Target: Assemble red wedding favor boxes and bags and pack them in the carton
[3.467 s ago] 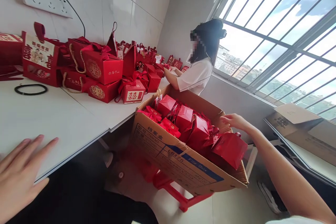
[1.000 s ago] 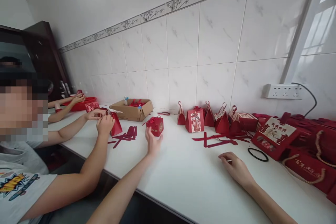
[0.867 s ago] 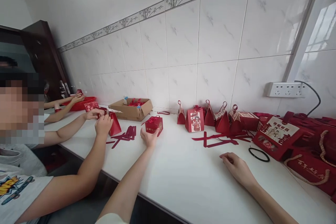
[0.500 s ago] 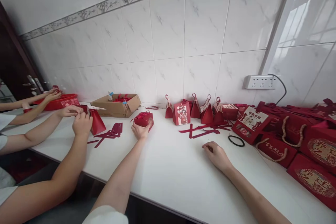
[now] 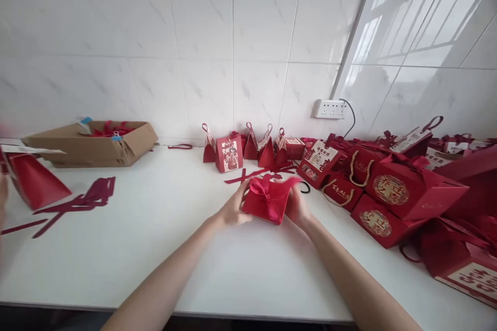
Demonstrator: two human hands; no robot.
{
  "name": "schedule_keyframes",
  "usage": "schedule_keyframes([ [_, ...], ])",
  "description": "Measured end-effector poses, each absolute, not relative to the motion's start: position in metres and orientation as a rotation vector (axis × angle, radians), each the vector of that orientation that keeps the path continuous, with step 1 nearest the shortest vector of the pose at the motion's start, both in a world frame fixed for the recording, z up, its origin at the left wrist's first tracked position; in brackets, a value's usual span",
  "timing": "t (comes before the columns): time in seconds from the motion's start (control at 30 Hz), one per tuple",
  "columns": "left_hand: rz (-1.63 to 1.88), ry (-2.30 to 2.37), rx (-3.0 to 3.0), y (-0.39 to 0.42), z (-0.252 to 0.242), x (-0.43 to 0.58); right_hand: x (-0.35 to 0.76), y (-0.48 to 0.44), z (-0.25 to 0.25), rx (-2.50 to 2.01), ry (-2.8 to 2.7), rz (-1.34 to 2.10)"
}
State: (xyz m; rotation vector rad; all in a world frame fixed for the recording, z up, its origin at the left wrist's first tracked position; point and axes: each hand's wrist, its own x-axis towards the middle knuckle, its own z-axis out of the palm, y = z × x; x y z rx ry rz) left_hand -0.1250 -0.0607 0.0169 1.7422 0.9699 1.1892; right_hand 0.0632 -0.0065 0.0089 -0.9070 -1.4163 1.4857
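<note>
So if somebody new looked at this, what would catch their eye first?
Probably the small red box with its bright ribbon bow, held between the left hand and right hand near the picture's middle. Next, the heap of red gift boxes crowding the right side of the white table, two showing round gold emblems. At the far left, the open cardboard box stands out against pale tiles.

A person's bare arms reach forward and angle inward, the left forearm (image 5: 171, 269) and right forearm (image 5: 353, 274) converging toward the middle at nearly the same height. The left hand (image 5: 234, 208) curves in a grip, palm turned inward, while the right hand (image 5: 300, 211) faces it from the opposite side, fingers partly hidden. The hands are near each other but apart.
</note>
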Motion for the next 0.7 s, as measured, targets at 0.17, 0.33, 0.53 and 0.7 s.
schedule_keyframes([
  [0.17, 1.245, 1.107, 1.58, -0.057, 0.012, -0.135, 0.061, -0.013, 0.016, -0.804, -1.231, 1.718],
  [0.33, 1.569, 1.194, 1.218, -0.043, 0.012, -0.136, 0.057, -0.024, 0.021, -0.704, -1.281, 1.754],
  [0.53, 1.569, 1.167, 0.888, -0.048, 0.027, -0.138, 0.054, -0.032, 0.015, -0.718, -1.587, 1.721],
  [0.7, 1.57, 1.223, 0.842, -0.054, 0.038, -0.141, 0.053, -0.034, 0.009, -0.462, -1.971, 1.362],
])
